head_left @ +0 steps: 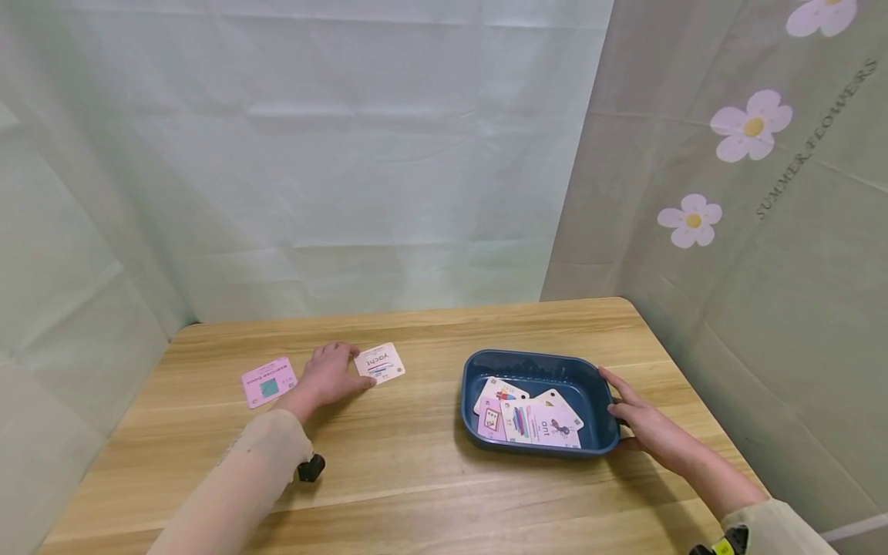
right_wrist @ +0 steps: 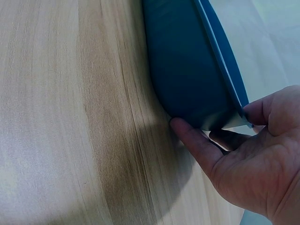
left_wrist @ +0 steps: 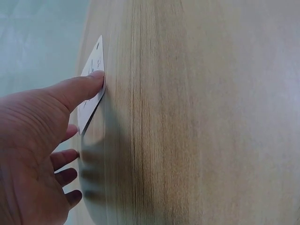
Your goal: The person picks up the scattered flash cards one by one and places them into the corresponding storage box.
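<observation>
On the wooden table, my left hand (head_left: pixel 333 376) pinches a white card (head_left: pixel 380 363) printed "yacht" between thumb and forefinger. The thumb lies at the near edge of this card (left_wrist: pixel 96 63) in the left wrist view, and the other fingers hang loosely beside it. A pink card (head_left: pixel 269 382) with a green square lies left of that hand. My right hand (head_left: pixel 645 424) holds the right end of a dark blue plastic bin (head_left: pixel 590 389), with fingers at its rim and outer wall (right_wrist: pixel 187 70). Several cards lie overlapping inside, the "ant" card (head_left: pixel 553 426) on top.
The wooden table (head_left: pixel 416 486) ends at a pale curtain (head_left: pixel 361 162) behind, with a flower-printed curtain (head_left: pixel 749 293) along the right. Black wrist devices sit on both sleeves, the left one (head_left: pixel 311 468) close above the table.
</observation>
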`<control>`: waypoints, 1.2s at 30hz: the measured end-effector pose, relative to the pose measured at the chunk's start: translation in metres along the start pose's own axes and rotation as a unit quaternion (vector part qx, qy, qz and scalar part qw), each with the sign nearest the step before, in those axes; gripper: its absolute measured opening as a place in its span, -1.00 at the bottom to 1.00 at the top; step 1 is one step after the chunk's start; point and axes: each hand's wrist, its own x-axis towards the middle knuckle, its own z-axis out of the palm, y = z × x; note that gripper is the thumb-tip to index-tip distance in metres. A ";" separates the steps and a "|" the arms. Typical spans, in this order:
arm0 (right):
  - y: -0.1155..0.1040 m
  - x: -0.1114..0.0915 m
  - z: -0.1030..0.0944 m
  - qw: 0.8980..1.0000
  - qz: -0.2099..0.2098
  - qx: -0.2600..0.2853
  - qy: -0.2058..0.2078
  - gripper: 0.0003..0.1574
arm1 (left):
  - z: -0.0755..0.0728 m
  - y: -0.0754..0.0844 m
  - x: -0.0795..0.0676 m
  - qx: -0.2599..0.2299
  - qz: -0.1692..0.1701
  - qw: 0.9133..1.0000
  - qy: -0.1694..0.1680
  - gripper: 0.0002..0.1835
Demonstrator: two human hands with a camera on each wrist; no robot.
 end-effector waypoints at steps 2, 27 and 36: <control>0.000 0.000 0.000 1.000 0.000 0.002 0.000 -0.15 | 0.000 0.001 0.000 -0.004 -0.007 1.000 0.005 -0.14; 0.000 0.000 0.000 1.000 -0.003 0.006 -0.007 -0.15 | -0.006 0.001 0.000 -0.010 -0.002 1.000 0.000 -0.03; 0.001 0.001 0.000 1.000 -0.008 0.006 -0.007 -0.14 | -0.008 -0.003 0.000 -0.014 -0.003 1.000 -0.018 -0.02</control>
